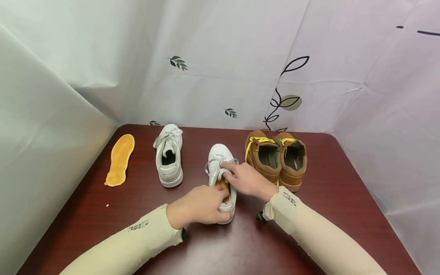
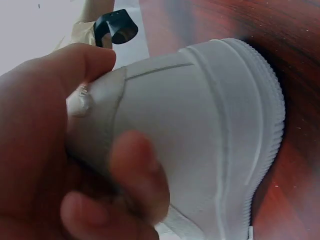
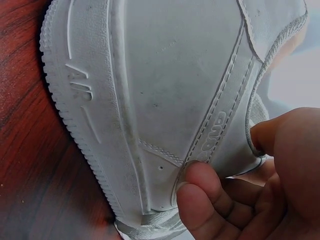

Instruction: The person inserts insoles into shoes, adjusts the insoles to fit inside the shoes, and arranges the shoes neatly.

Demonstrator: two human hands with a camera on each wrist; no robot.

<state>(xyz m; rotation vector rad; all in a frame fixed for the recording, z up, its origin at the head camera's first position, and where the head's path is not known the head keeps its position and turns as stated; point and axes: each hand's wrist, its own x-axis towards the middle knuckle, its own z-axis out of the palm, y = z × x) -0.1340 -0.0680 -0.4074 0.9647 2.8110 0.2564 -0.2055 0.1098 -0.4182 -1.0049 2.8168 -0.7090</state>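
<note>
A white sneaker point(image 1: 220, 151) stands on the table, toe pointing away from me. Inside its opening lies an orange-yellow fuzzy insole point(image 1: 222, 187). My left hand point(image 1: 203, 204) holds the heel end, with some fingers at the opening and the thumb by the back of the heel. In the left wrist view, curled fingers sit against the sneaker's side point(image 2: 170, 115). My right hand point(image 1: 250, 180) grips the sneaker near the tongue. The right wrist view shows its thumb at the collar and fingertips on the outer side point(image 3: 175, 100). The fingertips inside the shoe are partly hidden.
A second white sneaker point(image 1: 170, 173) stands to the left. Farther left, another orange-yellow insole point(image 1: 120, 158) lies flat. A pair of brown shoes point(image 1: 292, 177) with yellow laces stands at the right. The dark red table point(image 1: 319, 225) is bordered by white curtains point(image 1: 213, 88).
</note>
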